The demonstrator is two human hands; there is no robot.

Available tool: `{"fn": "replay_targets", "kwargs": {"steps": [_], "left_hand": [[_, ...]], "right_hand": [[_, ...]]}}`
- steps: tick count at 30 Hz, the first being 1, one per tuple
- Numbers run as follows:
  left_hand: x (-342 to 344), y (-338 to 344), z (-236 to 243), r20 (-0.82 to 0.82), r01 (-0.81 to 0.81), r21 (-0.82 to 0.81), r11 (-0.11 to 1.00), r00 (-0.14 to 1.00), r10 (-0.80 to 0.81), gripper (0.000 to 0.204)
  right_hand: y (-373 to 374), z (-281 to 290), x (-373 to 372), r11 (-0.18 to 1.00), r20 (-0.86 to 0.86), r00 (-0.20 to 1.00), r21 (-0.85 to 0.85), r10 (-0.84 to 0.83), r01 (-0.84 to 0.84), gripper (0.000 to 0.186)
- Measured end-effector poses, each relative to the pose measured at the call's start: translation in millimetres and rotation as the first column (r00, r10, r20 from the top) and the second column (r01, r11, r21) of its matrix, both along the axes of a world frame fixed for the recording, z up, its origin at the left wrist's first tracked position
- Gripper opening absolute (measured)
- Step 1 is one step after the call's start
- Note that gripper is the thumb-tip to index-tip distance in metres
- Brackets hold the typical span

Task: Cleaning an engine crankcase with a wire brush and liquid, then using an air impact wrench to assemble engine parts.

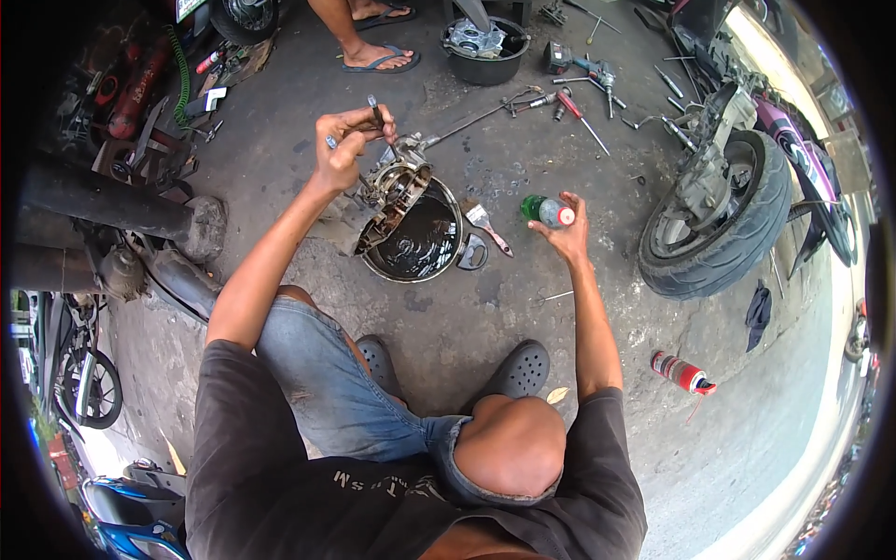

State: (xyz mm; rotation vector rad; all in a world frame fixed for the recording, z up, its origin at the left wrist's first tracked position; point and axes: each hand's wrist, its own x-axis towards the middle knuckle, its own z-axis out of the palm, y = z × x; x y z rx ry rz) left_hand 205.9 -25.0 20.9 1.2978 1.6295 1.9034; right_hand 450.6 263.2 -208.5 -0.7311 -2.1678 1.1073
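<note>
My left hand (347, 142) is raised over a greasy metal engine part (390, 191) and grips a thin tool (375, 110) that sticks up from my fingers. The engine part leans on the rim of a round black pan (446, 271) filled with dark oily liquid. To the right, my right hand (566, 233) is closed around a small green plastic bottle with a red and white cap (547, 211), held low over the concrete floor. A paintbrush (487, 227) lies between the pan and the bottle.
A motorcycle's rear wheel (723, 224) stands at the right. Loose tools (579, 103) are scattered on the concrete, near a black bucket (485, 56) holding a metal casing. A red spray can (681, 373) lies at the right. Another person's sandalled feet (378, 58) stand beyond the pan.
</note>
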Motion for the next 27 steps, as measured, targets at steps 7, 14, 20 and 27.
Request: {"fn": "replay_targets", "kwargs": {"steps": [7, 14, 20, 27], "left_hand": [[-3.2, -4.4, -0.4, -0.006, -0.017, -0.006, 1.0, 1.0, 0.017, 0.038], [-8.7, -2.5, -4.2, 0.003, 0.008, -0.01, 1.0, 1.0, -0.008, 0.043], [-11.3, 0.9, -3.0, 0.014, 0.013, 0.006, 1.0, 1.0, -0.013, 0.046], [-6.1, -1.3, -3.0, 0.01, -0.005, -0.014, 1.0, 1.0, 0.005, 0.044]], "right_hand": [[36.6, 33.1, 15.8, 0.993, 0.153, 0.983, 0.065, -0.102, 0.093, 0.063], [97.7, 54.7, 28.5, 0.946, 0.508, 0.811, 0.28, -0.291, 0.165, 0.07], [111.4, 33.2, 56.0, 0.972, 0.256, 0.938, 0.104, -0.233, 0.212, 0.089], [108.5, 20.4, 77.7, 0.975, 0.145, 0.966, -0.02, -0.216, 0.221, 0.092]]}}
